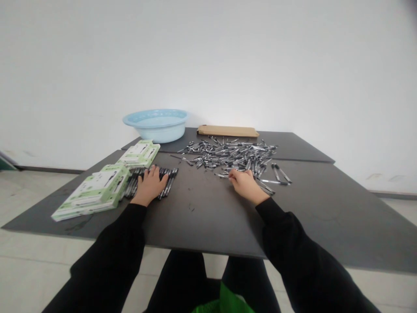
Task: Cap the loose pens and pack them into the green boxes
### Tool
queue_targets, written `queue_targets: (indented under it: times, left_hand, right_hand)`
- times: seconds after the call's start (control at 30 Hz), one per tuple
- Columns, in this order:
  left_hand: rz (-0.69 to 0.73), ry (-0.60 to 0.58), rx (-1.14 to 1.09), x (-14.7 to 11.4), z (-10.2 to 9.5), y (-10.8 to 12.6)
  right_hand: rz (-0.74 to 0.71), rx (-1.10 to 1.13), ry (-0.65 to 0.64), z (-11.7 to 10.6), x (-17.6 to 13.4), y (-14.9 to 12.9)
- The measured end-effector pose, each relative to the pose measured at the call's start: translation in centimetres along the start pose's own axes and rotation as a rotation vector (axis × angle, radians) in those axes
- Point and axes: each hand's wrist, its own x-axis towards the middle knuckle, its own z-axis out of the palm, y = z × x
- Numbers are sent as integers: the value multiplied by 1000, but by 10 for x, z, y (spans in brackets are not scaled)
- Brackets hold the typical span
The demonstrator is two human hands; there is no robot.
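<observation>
Left: stacked green-and-white card boxes [97, 184], pens pictured on top, lettering too small to read. Your left hand [150, 186], fingers spread, rests on a row of slim clear-and-black pens [170, 184]. Behind: round, pale-blue plastic basin [163, 130]. Mid-table: flat brown cardboard [228, 131], loose pen heap [236, 154] before it. Your right hand [245, 186] bunches its fingers at the heap's near edge; cannot tell whether they pinch a pen. Dark smooth table [208, 217], white wall [208, 56], pale tiled floor [29, 269].

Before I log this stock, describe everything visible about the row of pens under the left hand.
The row of pens lies on the dark table, pens side by side and slightly slanted, with black and clear, plastic-looking parts. The left hand rests spread across its middle, hiding some pens. Its left end is beside the green-and-white boxes; contact there is unclear.
</observation>
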Motion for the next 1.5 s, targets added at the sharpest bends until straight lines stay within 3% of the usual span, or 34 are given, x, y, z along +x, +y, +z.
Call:
queue_targets:
  times: [0.13, 0.2, 0.33, 0.47, 0.6, 0.73, 0.87, 0.97, 1.13, 1.3, 1.5]
  left_hand:
    - [90, 253, -56, -6, -20, 19]
    - [208, 279, -173, -11, -37, 39]
    - [394, -4, -383, -33, -67, 86]
    - [505, -184, -471, -56, -75, 108]
    - [512, -216, -519, -63, -58, 98]
    - [414, -208, -569, -61, -44, 74]
    - [242, -116, -633, -60, -45, 44]
    - [159, -24, -728, -60, -47, 24]
    - [34, 92, -869, -60, -45, 7]
    - [-11, 121, -901, -63, -46, 2]
    - [-34, 143, -860, -67, -51, 2]
  right_hand:
    - [-94, 9, 17, 1, 0, -4]
    - [-180, -20, 51, 1, 1, -11]
    - [-354, -124, 134, -1, 5, -35]
    - [-484, -158, 156, -1, 12, -57]
    - [-578, -151, 138, 5, 22, -72]
    - [-659, -98, 155, 5, 41, -90]
    - [-519, -57, 182, -2, 84, -106]
    - [-357, -112, 68, 1, 131, -115]
    - [-240, -203, -159, 34, 203, -127]
    - [-241, -252, -188, 73, 240, -146]
    - [-229, -282, -186, 103, 259, -161]
